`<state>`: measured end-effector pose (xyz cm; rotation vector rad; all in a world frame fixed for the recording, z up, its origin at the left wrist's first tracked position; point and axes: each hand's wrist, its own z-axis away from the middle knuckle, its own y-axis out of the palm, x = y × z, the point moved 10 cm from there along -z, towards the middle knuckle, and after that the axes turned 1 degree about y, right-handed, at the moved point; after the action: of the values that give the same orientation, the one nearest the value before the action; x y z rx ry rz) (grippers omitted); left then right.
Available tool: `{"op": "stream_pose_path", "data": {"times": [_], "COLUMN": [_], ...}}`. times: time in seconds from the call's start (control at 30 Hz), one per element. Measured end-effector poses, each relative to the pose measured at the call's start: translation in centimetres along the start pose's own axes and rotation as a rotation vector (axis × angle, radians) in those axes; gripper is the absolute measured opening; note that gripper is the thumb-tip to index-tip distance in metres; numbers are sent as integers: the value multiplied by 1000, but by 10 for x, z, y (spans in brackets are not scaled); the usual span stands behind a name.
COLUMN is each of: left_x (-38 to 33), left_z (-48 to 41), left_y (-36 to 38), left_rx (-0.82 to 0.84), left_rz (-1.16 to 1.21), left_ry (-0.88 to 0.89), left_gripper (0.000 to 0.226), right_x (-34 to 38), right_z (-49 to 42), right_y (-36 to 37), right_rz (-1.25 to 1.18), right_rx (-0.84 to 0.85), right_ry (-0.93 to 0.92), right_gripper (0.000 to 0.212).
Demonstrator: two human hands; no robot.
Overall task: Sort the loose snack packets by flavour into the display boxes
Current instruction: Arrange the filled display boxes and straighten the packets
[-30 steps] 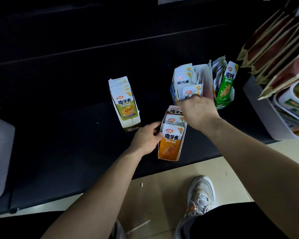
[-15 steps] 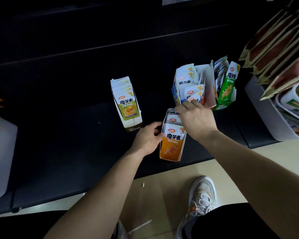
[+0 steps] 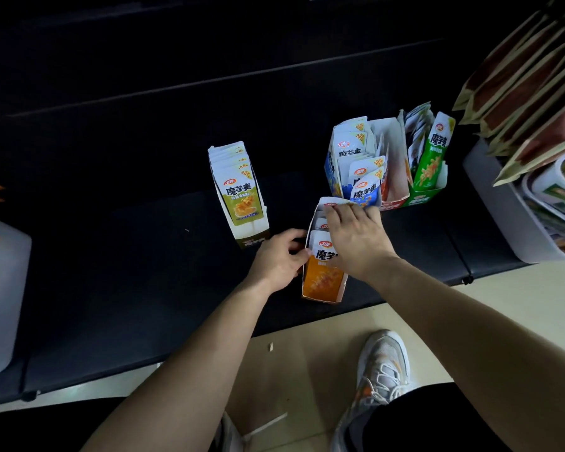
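Observation:
An orange display box (image 3: 322,283) of orange-flavour packets lies on the black bench, near its front edge. My left hand (image 3: 276,259) grips the box's left wall. My right hand (image 3: 356,243) reaches over the box, fingertips closed on the top edge of the rear packet (image 3: 331,202) inside it. Left of it, an olive box (image 3: 242,190) stands full of matching packets. Behind and to the right stand a blue box (image 3: 331,168) with blue packets, a red box (image 3: 393,177) and a green box (image 3: 428,164).
A white bin (image 3: 496,203) at the right holds brown pouches (image 3: 529,76) and other goods. At the far left, a translucent container (image 3: 0,288) sits on the bench. My shoe (image 3: 382,370) rests on the beige floor below the bench edge.
My right hand has drawn back from the blue box to the rear of the orange box. My left hand has stayed on the orange box's left side.

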<state>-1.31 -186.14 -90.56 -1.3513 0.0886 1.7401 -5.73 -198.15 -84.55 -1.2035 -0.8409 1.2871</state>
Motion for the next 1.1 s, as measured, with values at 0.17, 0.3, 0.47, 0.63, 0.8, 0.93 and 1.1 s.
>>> {"op": "stream_pose_path", "data": {"times": [0.17, 0.3, 0.47, 0.63, 0.8, 0.93, 1.1], "left_x": [1, 1, 0, 0, 4, 4, 2], "left_z": [2, 1, 0, 2, 1, 2, 5], "left_y": [0, -1, 1, 1, 0, 1, 0], "left_rx": [29, 33, 46, 46, 43, 50, 61], "left_rz": [65, 64, 88, 102, 155, 162, 145], "left_ry": [-9, -12, -17, -7, -29, -25, -18], "left_gripper": [45, 44, 44, 43, 41, 40, 42], "right_x": [-1, -2, 1, -3, 5, 8, 8], "right_z": [-8, -4, -6, -5, -5, -3, 4], "right_y": [2, 4, 11, 7, 13, 13, 11], "right_rz": [28, -11, -55, -53, -15, -21, -47], "right_rx": [38, 24, 97, 98, 121, 109, 59], "right_ry": [44, 44, 44, 39, -14, -34, -64], "right_gripper": [84, 82, 76, 79, 88, 87, 84]}}
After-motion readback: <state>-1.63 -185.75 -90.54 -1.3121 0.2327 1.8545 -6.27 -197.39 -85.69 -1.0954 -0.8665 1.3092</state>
